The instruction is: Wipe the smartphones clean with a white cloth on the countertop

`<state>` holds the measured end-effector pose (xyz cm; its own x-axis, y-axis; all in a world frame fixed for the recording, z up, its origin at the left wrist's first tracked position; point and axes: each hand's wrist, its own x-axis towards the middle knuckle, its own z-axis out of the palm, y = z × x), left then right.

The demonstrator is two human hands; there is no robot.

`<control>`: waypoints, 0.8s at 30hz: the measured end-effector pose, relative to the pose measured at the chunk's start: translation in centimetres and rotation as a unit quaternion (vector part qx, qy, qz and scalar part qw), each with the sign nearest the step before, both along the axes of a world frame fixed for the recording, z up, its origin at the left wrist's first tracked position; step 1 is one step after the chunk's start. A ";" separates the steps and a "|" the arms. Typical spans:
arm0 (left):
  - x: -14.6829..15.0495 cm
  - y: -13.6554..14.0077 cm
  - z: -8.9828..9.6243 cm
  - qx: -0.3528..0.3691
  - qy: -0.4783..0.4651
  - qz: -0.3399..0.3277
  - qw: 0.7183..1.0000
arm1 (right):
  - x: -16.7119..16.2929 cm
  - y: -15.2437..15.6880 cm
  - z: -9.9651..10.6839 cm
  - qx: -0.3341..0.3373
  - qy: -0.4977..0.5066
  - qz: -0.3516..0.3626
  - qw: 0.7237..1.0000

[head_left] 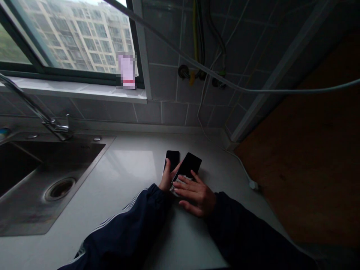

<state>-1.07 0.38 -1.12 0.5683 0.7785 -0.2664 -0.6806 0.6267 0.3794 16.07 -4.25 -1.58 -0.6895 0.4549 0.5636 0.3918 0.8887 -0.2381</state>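
Two dark-screened smartphones are at the middle of the counter. The left smartphone lies behind my left hand, whose thumb points up in front of it. The other smartphone is tilted to the right, its lower edge in my left hand; the fingers beneath it are mostly hidden. My right hand lies over the lower part of this phone with its fingers stretched. Under those fingers is a crumpled whitish wipe or tissue, pressed against the screen and partly covered.
A steel sink with a chrome faucet is on the left. A pale cable hangs across the view. On the right, a thinner cord runs to a white plug beside a brown wooden panel. A blurred pink item stands on the windowsill.
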 end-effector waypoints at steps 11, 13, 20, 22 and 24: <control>0.1 -1.1 0.6 0.088 0.005 -0.128 0.988 | 3.5 3.8 0.9 -0.015 -0.012 -0.220 0.975; 0.2 -1.3 0.6 0.102 0.026 -0.132 0.986 | 3.4 3.7 0.9 -0.017 -0.007 -0.226 0.974; 0.9 -1.2 1.0 0.029 0.077 -0.041 0.996 | 1.5 1.5 0.4 -0.001 -0.031 -0.085 0.996; 1.0 -1.1 1.3 0.024 0.070 -0.028 0.997 | 0.9 0.8 0.4 -0.007 -0.037 -0.045 0.998; 0.9 -1.1 1.5 0.015 0.069 -0.031 0.997 | 0.6 0.3 0.6 -0.007 -0.029 -0.026 0.999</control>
